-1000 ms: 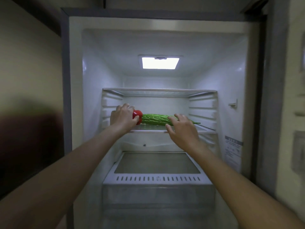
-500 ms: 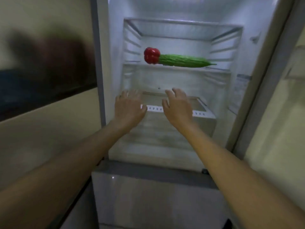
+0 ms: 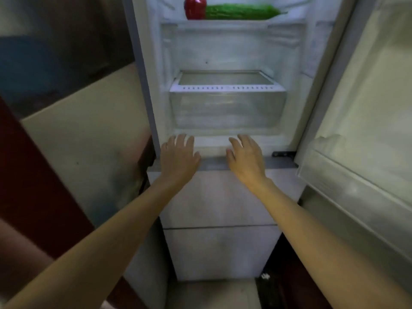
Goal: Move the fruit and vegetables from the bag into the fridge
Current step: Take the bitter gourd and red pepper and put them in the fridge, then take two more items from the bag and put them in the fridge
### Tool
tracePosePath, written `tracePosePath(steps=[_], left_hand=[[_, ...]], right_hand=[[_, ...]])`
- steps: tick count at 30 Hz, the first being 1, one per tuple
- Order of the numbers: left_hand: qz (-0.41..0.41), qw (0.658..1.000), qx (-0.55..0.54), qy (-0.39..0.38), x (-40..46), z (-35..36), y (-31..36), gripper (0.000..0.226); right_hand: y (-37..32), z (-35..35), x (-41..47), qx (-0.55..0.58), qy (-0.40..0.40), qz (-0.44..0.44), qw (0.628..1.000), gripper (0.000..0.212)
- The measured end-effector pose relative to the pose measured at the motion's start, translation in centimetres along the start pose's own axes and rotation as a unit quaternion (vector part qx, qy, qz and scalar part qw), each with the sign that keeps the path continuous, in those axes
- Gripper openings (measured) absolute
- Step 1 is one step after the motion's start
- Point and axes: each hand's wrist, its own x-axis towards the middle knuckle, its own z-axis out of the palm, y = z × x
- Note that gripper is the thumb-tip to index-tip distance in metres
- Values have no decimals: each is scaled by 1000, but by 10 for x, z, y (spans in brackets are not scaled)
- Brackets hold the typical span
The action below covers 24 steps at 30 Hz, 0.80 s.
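**Empty hands, produce shelved**

Neither hand grips anything: my left hand (image 3: 179, 156) and right hand (image 3: 245, 158) hover with fingers loosely spread at the centre of the frame, low before the open fridge (image 3: 323, 90). A second ago they were up at the shelf, on the red pepper (image 3: 195, 7) and bitter gourd (image 3: 242, 11); both now lie touching on the shelf (image 3: 223, 22) at the top edge. I judge this pair delivered. No bag is visible.

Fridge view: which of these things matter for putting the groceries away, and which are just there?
Part of the job:
red pepper
bitter gourd
shelf under both
left hand, empty
right hand, empty

Just there:
crisper drawer
open fridge door
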Motion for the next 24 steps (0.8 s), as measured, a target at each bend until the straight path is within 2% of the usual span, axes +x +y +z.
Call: tracePosePath(steps=[6, 15, 24], left_hand=[[42, 992, -16, -116, -115, 27, -12, 51], [118, 965, -49, -231, -257, 35, -11, 52], [231, 927, -82, -285, -359, 38, 40, 51]], right_hand=[[-7, 0, -137, -40, -84, 93, 991, 40], [-45, -30, -312, -67, -90, 184, 977, 45], [-63, -83, -463, -104, -98, 328, 934, 36]])
